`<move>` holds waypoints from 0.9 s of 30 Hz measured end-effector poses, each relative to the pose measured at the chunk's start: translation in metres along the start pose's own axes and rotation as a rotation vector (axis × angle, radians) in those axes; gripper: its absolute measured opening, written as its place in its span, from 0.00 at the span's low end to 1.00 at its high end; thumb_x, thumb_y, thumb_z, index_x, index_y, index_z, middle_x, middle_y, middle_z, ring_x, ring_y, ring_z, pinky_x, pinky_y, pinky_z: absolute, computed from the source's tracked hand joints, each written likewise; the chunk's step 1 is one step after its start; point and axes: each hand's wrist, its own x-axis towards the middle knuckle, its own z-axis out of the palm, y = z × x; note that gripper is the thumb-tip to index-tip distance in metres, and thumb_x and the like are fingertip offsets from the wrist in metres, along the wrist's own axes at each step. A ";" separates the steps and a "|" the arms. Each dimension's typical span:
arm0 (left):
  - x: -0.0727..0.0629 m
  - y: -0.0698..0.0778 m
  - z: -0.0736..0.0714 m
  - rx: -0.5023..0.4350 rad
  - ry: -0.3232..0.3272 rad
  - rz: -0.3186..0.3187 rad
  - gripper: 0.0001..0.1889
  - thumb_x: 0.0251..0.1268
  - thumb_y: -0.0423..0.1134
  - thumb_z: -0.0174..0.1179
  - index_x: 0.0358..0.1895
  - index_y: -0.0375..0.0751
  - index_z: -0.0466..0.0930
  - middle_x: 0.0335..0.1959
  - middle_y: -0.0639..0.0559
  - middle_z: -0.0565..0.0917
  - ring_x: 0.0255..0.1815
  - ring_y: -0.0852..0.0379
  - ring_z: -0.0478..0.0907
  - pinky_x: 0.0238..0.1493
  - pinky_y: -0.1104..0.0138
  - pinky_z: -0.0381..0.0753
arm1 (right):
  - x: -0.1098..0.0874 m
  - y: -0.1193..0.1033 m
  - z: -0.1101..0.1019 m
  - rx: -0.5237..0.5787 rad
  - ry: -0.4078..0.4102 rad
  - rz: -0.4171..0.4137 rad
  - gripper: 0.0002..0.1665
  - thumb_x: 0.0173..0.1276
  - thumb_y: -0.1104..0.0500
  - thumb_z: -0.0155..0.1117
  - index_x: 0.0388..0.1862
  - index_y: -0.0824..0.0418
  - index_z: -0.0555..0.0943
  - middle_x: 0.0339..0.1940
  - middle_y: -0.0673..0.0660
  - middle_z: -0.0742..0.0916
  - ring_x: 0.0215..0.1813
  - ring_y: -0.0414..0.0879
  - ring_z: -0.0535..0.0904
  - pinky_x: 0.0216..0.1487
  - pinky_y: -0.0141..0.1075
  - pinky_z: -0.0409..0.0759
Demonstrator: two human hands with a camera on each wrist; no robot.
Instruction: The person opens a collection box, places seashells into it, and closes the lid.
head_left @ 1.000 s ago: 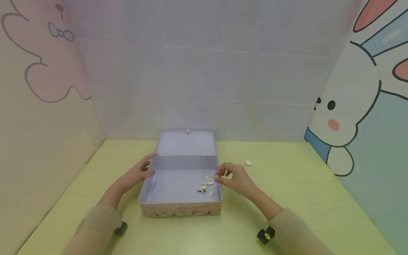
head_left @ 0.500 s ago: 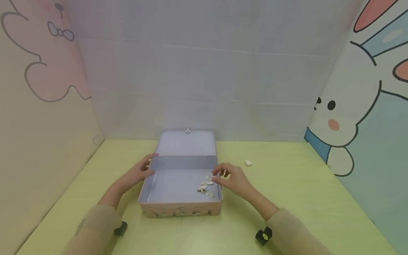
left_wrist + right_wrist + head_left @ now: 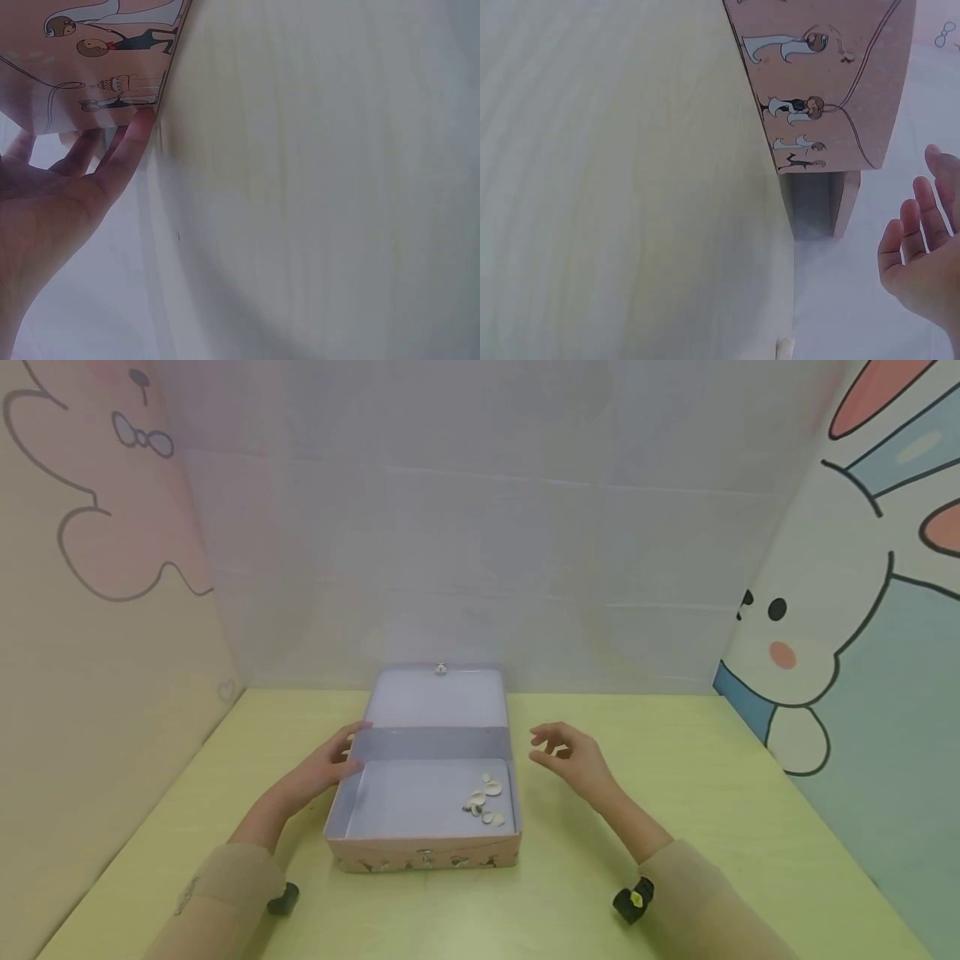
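Note:
An open pink tin box [image 3: 426, 853] with a pale lilac inside stands on the table, its lid [image 3: 441, 697] tipped back. Several small white seashells [image 3: 478, 798] lie on the right part of its floor. My left hand [image 3: 322, 768] rests at the box's left rear, fingers extended along the wall and rim; in the left wrist view its fingertips [image 3: 142, 120] touch the printed outer side. My right hand [image 3: 577, 764] hovers to the right of the box, fingers loosely bent, thumb apart, holding nothing. In the right wrist view a pale shell [image 3: 784, 348] lies on the table.
The pale yellow table [image 3: 712, 827] reaches to a white back wall [image 3: 480, 543]. Cartoon-printed side walls [image 3: 795, 635] flank it on both sides. A black band [image 3: 633, 900] with a yellow mark is at my right sleeve [image 3: 705, 893].
My right hand has let a shell drop into the box and moved right and back, away from the rim. It now covers the table shell in the head view. The left hand stays.

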 end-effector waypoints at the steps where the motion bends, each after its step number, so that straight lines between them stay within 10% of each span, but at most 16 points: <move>1: 0.000 0.000 0.000 0.002 0.000 0.002 0.33 0.71 0.44 0.51 0.74 0.60 0.46 0.73 0.35 0.50 0.70 0.33 0.53 0.62 0.42 0.65 | 0.001 0.003 -0.003 0.018 0.008 0.016 0.19 0.60 0.56 0.69 0.51 0.56 0.80 0.42 0.55 0.86 0.40 0.44 0.76 0.41 0.33 0.78; 13: 0.000 0.000 0.001 0.000 0.000 -0.003 0.32 0.71 0.42 0.50 0.74 0.59 0.46 0.73 0.34 0.51 0.70 0.32 0.54 0.62 0.42 0.65 | 0.002 0.004 -0.035 0.051 0.098 0.165 0.21 0.64 0.63 0.64 0.55 0.69 0.76 0.48 0.69 0.83 0.46 0.51 0.75 0.42 0.28 0.76; 23: -0.001 0.001 0.001 -0.001 -0.001 0.008 0.32 0.72 0.42 0.50 0.74 0.59 0.46 0.73 0.33 0.50 0.70 0.31 0.53 0.62 0.42 0.66 | 0.014 0.059 -0.050 0.132 0.104 0.346 0.28 0.66 0.56 0.64 0.62 0.67 0.72 0.54 0.66 0.81 0.42 0.33 0.78 0.43 0.33 0.77; 27: 0.000 0.000 0.001 -0.006 -0.003 0.012 0.32 0.72 0.41 0.50 0.74 0.59 0.46 0.73 0.33 0.51 0.70 0.31 0.53 0.62 0.42 0.65 | 0.017 0.069 -0.055 0.138 0.095 0.411 0.29 0.67 0.57 0.62 0.63 0.67 0.70 0.57 0.66 0.79 0.49 0.42 0.79 0.49 0.39 0.78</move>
